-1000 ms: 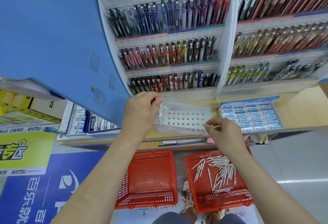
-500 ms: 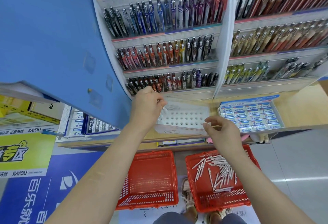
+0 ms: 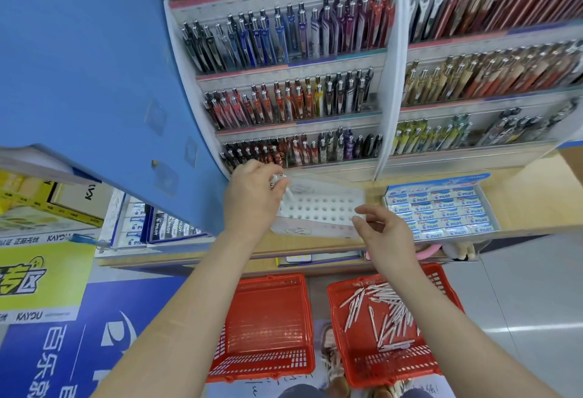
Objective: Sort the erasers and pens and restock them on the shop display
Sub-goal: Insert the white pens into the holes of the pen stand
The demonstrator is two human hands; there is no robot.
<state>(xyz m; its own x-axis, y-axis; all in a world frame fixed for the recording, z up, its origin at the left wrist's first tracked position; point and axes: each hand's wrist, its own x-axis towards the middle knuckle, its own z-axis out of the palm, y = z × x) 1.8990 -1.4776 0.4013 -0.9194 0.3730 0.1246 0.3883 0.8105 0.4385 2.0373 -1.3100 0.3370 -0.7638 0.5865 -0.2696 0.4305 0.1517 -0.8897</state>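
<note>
Seen from the head, the erasers [image 3: 441, 211] at right look fully stocked, but the holed rack [image 3: 318, 208] is nearly bare and most pens [image 3: 388, 309] lie in the right basket [image 3: 344, 363]. The left hand [image 3: 252, 195] seems to pinch one pen [image 3: 279, 180] at the rack's far-left corner, close under the shelf. The right hand [image 3: 388, 233], fingers loosely spread and empty, has open room.

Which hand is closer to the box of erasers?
Right. The right hand hovers just left of the eraser box, by the right end of the pen tray. The left hand holds a pen at the tray's left end, farther away.
</note>
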